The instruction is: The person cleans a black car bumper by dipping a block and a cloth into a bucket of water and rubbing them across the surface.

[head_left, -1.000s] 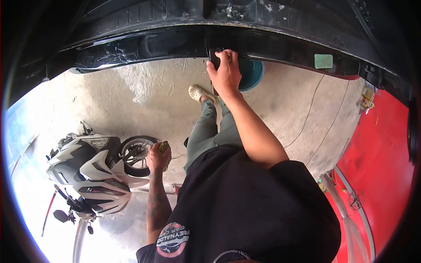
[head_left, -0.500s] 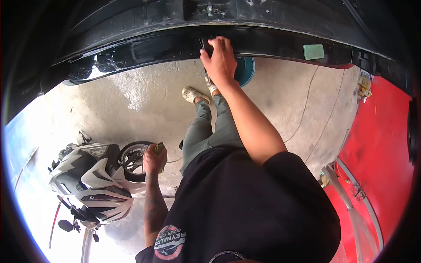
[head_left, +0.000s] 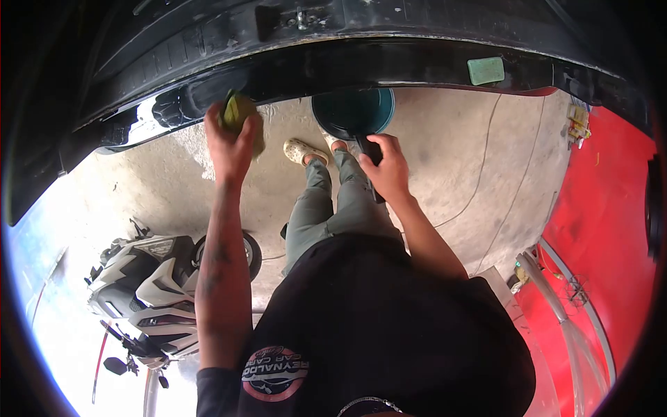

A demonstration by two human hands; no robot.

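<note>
Two bare hands in view, both occupied. Left hand [head_left: 233,142] is closed around a yellow-green pad [head_left: 238,115], thumb on one side and fingers on the other, at the edge of a glossy black vehicle panel [head_left: 410,59]; can't tell whether the pad touches the panel. Right hand [head_left: 390,169] grips a long, flat black block [head_left: 369,150], held tilted between thumb and fingers, its far end overlapping the near rim of a round teal bucket [head_left: 379,124]; contact with the rim unclear. Bucket sits on the concrete floor [head_left: 431,160], partly hidden under the panel, inside dark. Pale green rectangular block [head_left: 486,71] rests on the panel, well apart from both hands, right of the bucket. Panel has white reflections and a rough-looking patch at left. Beige clogs [head_left: 303,151] on the feet, just beside the bucket, below gray-green pants [head_left: 309,201]. White-and-black motor scooter [head_left: 156,278] at left, red surface [head_left: 611,229] at right, thin cables [head_left: 490,139] across the floor. Black T-shirt [head_left: 396,326] has a round logo [head_left: 275,374].
</note>
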